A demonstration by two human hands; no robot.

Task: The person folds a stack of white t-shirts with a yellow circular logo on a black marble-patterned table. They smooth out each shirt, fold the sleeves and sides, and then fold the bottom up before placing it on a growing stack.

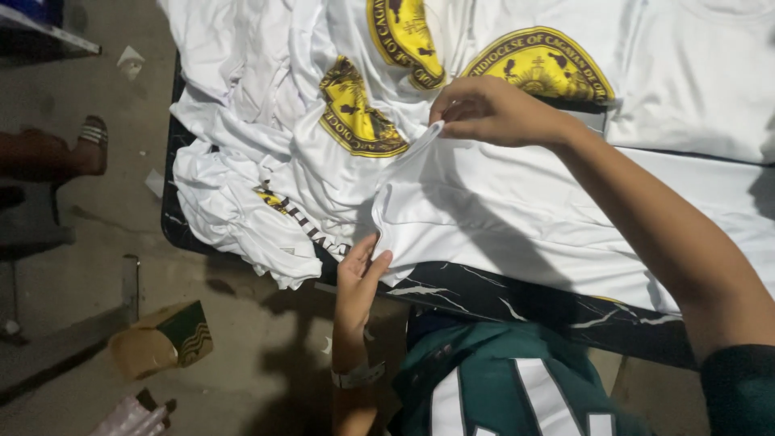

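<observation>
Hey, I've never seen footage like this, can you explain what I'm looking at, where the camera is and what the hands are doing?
This is one picture from a camera worn on a person's head, looking down at their own bare hands. The left hand pinches the near edge of a white shirt spread on a dark marbled table. The right hand pinches the same shirt higher up. More white shirts with round yellow emblems lie piled beside it. On the floor sits a small cardboard box, and another person's sandalled foot shows at far left.
</observation>
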